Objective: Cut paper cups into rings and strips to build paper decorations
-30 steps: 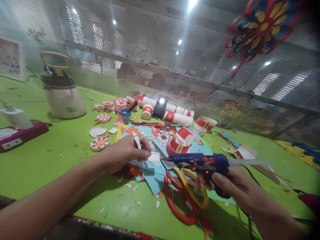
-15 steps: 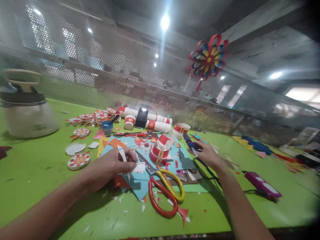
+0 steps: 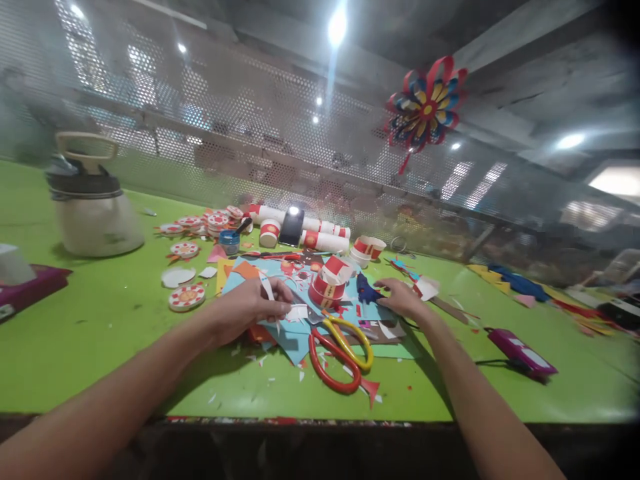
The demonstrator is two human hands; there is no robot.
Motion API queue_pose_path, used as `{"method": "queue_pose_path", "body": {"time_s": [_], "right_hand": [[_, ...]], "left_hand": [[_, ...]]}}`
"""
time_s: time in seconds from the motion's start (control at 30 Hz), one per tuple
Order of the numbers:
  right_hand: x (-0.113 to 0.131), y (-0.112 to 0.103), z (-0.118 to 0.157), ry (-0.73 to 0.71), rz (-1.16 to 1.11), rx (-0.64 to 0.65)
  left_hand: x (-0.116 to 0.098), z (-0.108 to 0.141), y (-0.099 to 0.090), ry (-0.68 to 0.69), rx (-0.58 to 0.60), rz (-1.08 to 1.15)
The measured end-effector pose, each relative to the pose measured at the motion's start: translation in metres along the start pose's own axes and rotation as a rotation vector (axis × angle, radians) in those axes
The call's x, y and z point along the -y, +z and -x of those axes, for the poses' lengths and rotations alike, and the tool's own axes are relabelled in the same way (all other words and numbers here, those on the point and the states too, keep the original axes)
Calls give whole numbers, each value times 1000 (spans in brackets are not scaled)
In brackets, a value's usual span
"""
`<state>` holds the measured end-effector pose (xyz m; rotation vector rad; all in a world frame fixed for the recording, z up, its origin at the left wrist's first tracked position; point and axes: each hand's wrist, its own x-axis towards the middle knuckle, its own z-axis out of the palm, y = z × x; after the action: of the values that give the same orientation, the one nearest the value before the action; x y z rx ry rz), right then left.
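Note:
My left hand (image 3: 263,303) pinches a thin white paper strip (image 3: 269,293) over the blue paper sheets (image 3: 293,343). My right hand (image 3: 400,297) is beside a dark blue tool (image 3: 367,290), which looks like a glue gun; its fingertips are at the tool's rear, and whether they grip it is unclear. Between my hands stands a red and white paper cup piece (image 3: 327,290) with cut flaps. Scissors with one red and one yellow handle (image 3: 337,383) lie in front of it, blades toward my left hand.
Round red-and-white discs (image 3: 187,297), a blue jar (image 3: 230,242), a phone (image 3: 291,227) and paper cups (image 3: 325,241) lie farther back. A large jug (image 3: 97,223) stands left. At right lies a purple power strip (image 3: 523,353). A paper flower (image 3: 427,109) hangs above.
The view has shifted, bringing a purple object in at the left and the table's front edge. The blue tool has gone from raised in my right hand to low over the paper, pointing down.

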<state>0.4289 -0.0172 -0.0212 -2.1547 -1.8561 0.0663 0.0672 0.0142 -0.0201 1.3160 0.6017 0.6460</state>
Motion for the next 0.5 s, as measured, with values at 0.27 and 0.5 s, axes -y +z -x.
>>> {"method": "queue_pose_path", "body": {"time_s": [0.27, 0.5], "right_hand": [[101, -26, 42, -225, -497, 108], [150, 4, 55, -281, -886, 458]], "left_hand": [[2, 1, 4, -16, 39, -35], [1, 3, 2, 16, 71, -46]]}}
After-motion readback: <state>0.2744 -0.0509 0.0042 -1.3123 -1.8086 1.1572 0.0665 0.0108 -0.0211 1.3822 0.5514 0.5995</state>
